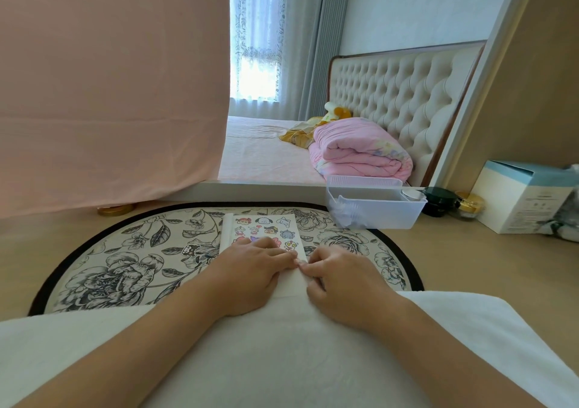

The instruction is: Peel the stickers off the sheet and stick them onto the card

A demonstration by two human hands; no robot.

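Sheet [264, 227] lies on the mat [125, 251], from its far edge toward me; left hand [247, 277] presses it flat, fingers straight; right hand [341, 282] pinches at its near right edge, fingers curled; peeling seems in hand, though I see no sticker between the tips; next calls for a slow pull, then the card, which I cannot make out; tray [376, 216] and box [526, 200] stand at the bench's [470, 266] far right; bed [266, 150] beyond.
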